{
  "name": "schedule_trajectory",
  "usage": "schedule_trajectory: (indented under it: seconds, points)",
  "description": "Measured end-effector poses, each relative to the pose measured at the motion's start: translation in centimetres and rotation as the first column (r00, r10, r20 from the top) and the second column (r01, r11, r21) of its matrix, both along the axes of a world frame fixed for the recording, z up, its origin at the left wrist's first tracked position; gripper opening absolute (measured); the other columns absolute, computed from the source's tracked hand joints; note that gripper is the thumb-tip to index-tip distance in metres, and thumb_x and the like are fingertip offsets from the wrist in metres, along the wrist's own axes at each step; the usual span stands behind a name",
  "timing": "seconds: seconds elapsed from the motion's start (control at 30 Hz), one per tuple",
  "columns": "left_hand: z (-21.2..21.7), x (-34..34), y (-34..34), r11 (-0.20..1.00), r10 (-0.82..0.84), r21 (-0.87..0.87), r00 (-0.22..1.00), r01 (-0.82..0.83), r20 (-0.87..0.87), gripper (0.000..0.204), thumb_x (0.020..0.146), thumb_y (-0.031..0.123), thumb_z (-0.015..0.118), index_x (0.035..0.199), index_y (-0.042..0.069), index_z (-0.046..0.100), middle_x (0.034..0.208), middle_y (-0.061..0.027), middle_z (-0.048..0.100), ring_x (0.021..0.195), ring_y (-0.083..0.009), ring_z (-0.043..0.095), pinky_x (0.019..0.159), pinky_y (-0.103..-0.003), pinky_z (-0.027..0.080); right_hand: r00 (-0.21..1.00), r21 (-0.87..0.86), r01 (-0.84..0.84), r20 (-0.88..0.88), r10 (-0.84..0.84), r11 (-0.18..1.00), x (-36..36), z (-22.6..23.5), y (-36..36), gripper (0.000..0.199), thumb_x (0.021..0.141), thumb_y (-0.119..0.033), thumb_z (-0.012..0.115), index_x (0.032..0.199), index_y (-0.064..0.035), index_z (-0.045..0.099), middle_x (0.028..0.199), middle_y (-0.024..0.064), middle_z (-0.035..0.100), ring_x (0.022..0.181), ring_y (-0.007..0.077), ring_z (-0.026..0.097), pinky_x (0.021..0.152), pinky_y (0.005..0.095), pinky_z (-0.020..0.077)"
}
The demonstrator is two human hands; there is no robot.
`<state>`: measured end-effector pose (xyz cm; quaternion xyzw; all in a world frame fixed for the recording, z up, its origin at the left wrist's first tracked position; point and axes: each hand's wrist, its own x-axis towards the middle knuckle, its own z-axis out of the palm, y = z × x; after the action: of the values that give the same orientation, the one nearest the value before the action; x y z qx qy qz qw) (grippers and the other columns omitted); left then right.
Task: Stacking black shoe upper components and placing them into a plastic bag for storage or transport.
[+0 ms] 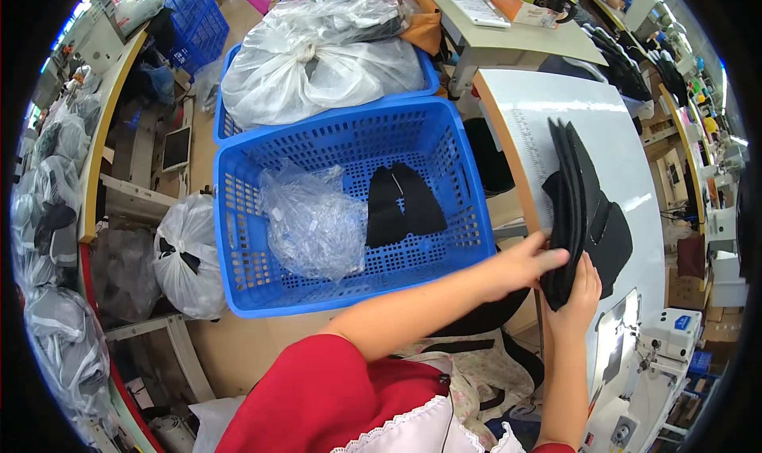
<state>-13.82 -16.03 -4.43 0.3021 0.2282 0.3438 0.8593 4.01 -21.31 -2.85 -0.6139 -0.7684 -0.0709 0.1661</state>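
Observation:
Over the edge of the white table on the right, I hold a stack of black fabric pieces [565,215], standing on edge. My left hand [520,269] grips its near left side, with the thumb across the layers. Closed around the lower right side is my right hand [578,293], its fingers partly hidden by the stack. Just beyond it, more black cut fabric [615,243] lies on the white tabletop [627,151]. To the left, a blue plastic basket [349,301] holds a black fabric piece [405,207] and a clear plastic bag [309,231].
A white sewing machine [663,350] stands at the table's near right. Behind the basket, a second blue basket [435,76] carries a large tied white bag [317,64]. Another tied bag [190,255] sits on the floor at left. Bagged goods [59,334] line the far left table.

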Motion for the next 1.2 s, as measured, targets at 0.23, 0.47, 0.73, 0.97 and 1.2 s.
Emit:
schedule_trajectory:
  seconds: [0.23,0.47,0.73,0.97,1.2]
  points:
    - [-22.5,-16.0,4.7,0.739,0.562,-0.017,0.630,-0.674,-0.536,0.036,0.089,0.029,0.060,0.111,0.001,0.063,0.103,-0.0132,0.066,0.096,-0.0211,0.063,0.080,-0.034,0.050,0.994,0.147,-0.099,0.050,0.092,0.984,1.3,-1.1,0.7,0.061,0.067,-0.014,0.072,0.123,0.0041,0.052,0.126,0.0213,0.056,0.119,0.0365,0.053,0.104,0.0496,0.0350]
    - [-40.0,-33.6,3.2,0.860,-0.092,0.094,-0.333,-0.502,-0.939,0.051,0.077,0.045,0.054,0.118,0.018,0.067,0.128,-0.0230,0.056,0.125,-0.0399,0.046,0.102,-0.051,0.037,0.995,0.179,-0.056,0.086,0.041,0.982,0.4,-1.5,0.7,0.057,0.073,-0.014,0.069,0.124,0.0033,0.050,0.130,0.0217,0.053,0.121,0.0380,0.051,0.105,0.0522,0.0326]
    - [-45.8,-40.3,-3.7,0.480,0.021,-0.036,0.052,-0.877,-0.998,0.049,0.082,0.032,0.063,0.117,-0.002,0.059,0.114,-0.0176,0.063,0.106,-0.0308,0.058,0.091,-0.047,0.044,0.998,0.134,-0.042,0.046,0.037,0.990,0.2,-1.7,1.3,0.055,0.074,-0.014,0.069,0.124,0.0023,0.051,0.130,0.0206,0.054,0.122,0.0378,0.051,0.106,0.0523,0.0320]
    - [-29.1,-35.5,-1.4,0.365,0.647,-0.334,0.495,-0.869,-0.580,0.008,0.083,0.010,0.066,0.081,0.008,0.058,0.074,-0.0038,0.058,0.061,-0.0162,0.055,0.051,-0.029,0.044,1.000,0.141,-0.014,-0.009,0.015,0.990,0.0,-1.2,1.2,0.056,0.071,-0.017,0.072,0.121,0.0018,0.054,0.129,0.0196,0.055,0.123,0.0360,0.051,0.107,0.0508,0.0316]
    - [-0.5,-27.9,5.5,0.485,0.869,0.727,0.176,-0.486,-0.462,0.023,0.084,0.010,0.071,0.102,-0.002,0.064,0.095,-0.0046,0.066,0.085,-0.0106,0.059,0.075,-0.025,0.046,0.998,0.135,0.005,-0.060,0.003,0.991,1.2,-0.7,1.1,0.060,0.069,-0.022,0.072,0.122,0.0005,0.055,0.129,0.0178,0.055,0.123,0.0332,0.050,0.107,0.0497,0.0314]
